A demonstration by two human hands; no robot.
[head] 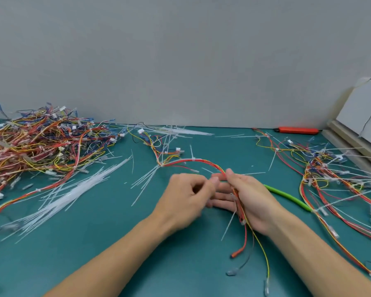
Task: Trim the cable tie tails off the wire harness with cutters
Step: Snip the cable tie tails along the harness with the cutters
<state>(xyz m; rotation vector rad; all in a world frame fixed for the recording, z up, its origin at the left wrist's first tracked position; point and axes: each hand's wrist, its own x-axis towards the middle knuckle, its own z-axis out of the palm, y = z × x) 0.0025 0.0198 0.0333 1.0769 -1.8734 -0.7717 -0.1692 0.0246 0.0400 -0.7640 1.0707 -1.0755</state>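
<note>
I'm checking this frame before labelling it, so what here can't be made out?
- Head view: left hand is motion-blurred; whether its fingers pinch anything is unclear.
- Green-handled tool: its head is hidden behind the right hand, so its type is uncertain.
- Wire harness: the right palm covers part of it.
- Wire pile: cut by the left edge.

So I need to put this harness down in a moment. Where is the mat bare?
Bare mat lies near you, left of the left hand; also behind the hands, left of the orange cutters. Crowded: harness pile far left, loose cable ties, untrimmed harnesses right.
</note>
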